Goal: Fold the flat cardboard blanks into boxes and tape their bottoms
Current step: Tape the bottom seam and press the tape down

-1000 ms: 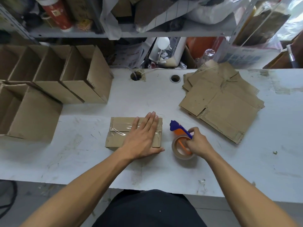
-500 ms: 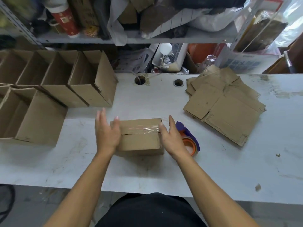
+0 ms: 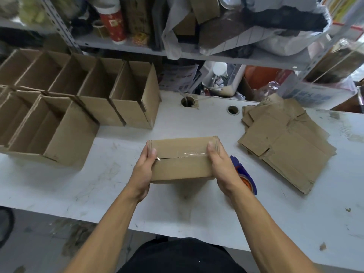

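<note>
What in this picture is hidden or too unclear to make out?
- Tape dispenser, head view: mostly hidden behind the right hand.
- Box: its underside and far side face away; the fingers of both hands, left hand too, are hidden behind it.
- Finished boxes: cut off by the left edge, so no full count.
- Blanks: overlapping, number unclear.
- Shelf clutter: blurred.

A scuffed white table (image 3: 197, 209) stands before a cluttered metal shelf (image 3: 137, 48) (grey, perforated uprights), grey floor (image 3: 35, 243) below.

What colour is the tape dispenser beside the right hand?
The tape dispenser is blue-purple with an orange core, seen in the head view.
</note>
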